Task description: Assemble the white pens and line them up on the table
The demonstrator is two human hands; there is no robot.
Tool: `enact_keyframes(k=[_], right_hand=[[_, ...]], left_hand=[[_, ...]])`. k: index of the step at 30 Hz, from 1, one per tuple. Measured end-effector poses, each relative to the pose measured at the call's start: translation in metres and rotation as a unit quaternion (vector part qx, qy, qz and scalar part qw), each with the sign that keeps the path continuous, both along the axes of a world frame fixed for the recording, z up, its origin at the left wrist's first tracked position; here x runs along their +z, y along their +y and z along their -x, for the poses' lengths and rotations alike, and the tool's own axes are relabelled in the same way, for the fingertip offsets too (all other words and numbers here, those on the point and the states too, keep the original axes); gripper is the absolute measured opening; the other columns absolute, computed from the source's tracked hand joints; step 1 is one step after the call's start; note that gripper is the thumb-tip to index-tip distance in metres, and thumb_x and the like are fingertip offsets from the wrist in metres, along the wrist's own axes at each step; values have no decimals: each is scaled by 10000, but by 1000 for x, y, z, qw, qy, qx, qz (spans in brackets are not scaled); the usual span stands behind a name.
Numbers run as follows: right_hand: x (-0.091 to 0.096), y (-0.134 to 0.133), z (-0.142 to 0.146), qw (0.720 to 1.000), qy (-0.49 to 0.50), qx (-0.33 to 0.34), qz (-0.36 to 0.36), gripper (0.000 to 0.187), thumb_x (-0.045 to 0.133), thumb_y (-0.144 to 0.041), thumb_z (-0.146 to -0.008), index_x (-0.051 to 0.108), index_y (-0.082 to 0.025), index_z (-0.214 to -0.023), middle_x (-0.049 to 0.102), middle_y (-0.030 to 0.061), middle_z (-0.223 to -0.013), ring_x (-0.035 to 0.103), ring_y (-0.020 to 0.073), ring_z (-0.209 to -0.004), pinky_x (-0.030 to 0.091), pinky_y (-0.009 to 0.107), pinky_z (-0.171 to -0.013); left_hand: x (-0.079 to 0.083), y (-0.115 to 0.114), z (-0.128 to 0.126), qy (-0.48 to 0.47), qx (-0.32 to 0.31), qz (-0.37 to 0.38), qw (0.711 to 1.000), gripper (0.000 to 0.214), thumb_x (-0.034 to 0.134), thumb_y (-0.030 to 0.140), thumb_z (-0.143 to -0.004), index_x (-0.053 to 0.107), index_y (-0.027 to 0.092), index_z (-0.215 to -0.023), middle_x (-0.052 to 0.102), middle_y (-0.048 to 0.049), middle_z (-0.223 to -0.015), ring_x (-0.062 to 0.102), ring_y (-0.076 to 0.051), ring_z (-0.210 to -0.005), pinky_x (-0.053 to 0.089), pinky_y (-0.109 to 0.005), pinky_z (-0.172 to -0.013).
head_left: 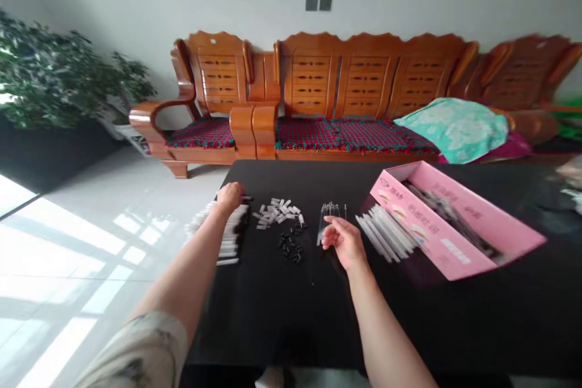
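Two hands sort: left hand point(230, 197) rests on white tubes point(227, 237), grip unclear; right hand point(345, 241), fingers half-open, needs a fine pinch on clear tubes point(331, 211).

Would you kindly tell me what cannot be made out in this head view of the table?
Head view:
- Left hand: its fingers cover part of the stick pile; its grip is hidden.
- Right hand: whether it pinches one of the clear tubes is too fine to tell.
- Pink box: print blurred, dark contents unclear.
- Small black pieces: too small to identify.
- Right edge: blurred items cut off.
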State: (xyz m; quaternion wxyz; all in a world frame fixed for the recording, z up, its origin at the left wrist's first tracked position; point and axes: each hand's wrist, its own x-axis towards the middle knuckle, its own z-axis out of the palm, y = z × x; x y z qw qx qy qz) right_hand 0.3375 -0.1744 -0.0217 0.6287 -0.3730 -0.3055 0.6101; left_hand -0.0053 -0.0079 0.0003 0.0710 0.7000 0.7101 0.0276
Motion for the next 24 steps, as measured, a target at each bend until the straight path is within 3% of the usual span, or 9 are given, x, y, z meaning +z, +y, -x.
enact_keyframes(k=[8,11,13,15,18,20,21,24], right_hand=[[1,-3,0,999,-19,-30,-11,351,744,-406,-759,693,-124,-963,700,28,-595,640,159,-432,491,223,-343],[-1,-2,2,995,-76,-67,-5,377,716,-443,-767,678,-124,-963,683,27,-586,628,166,-423,450,221,-324],[-3,-1,-3,979,-159,-126,2,382,678,-462,-784,672,-130,-972,668,23,-583,608,167,-408,404,220,-311],[-3,-1,-14,934,-286,-214,5,352,633,-448,-804,680,-140,-967,655,25,-581,585,164,-402,397,232,-338],[-3,0,-39,787,-498,-364,10,239,584,-346,-792,710,-148,-841,635,58,-559,645,220,-558,509,326,-562],[-6,-1,-56,702,-588,-398,51,172,590,-301,-745,696,-166,-739,614,80,-549,653,274,-629,508,404,-628],[-9,-1,-63,680,-613,-398,64,143,598,-288,-722,685,-176,-713,604,84,-549,650,290,-638,501,433,-633],[-21,-1,-78,655,-643,-389,79,136,608,-307,-685,611,-210,-590,526,65,-495,627,312,-615,483,503,-621]], left_hand=[[4,-29,3,23,-11,-20,999,325,515,152,-819,777,256,-981,748,-100,-975,687,-278,-958,522,-334,-811],[5,-35,1,24,-20,-25,999,336,487,166,-854,765,245,-1025,746,-110,-990,680,-289,-989,520,-348,-830],[7,-39,-3,18,-25,-40,999,335,484,187,-873,747,230,-1075,738,-112,-1035,673,-284,-1014,515,-342,-855],[12,-45,-12,-12,-35,-90,995,334,497,204,-880,723,212,-1127,722,-107,-1097,665,-268,-1034,506,-327,-885],[21,-65,-41,-129,-51,-194,971,326,544,222,-869,702,187,-1152,711,-88,-1108,670,-230,-987,503,-299,-881],[24,-85,-70,-229,-64,-210,948,294,571,214,-858,709,174,-1114,728,-67,-1009,678,-189,-872,510,-268,-819],[23,-97,-87,-267,-71,-204,939,265,568,200,-860,720,176,-1076,731,-56,-966,674,-170,-815,509,-259,-788],[14,-132,-137,-314,-111,-167,928,179,618,207,-847,731,190,-984,719,-36,-885,651,-153,-766,495,-249,-742]])
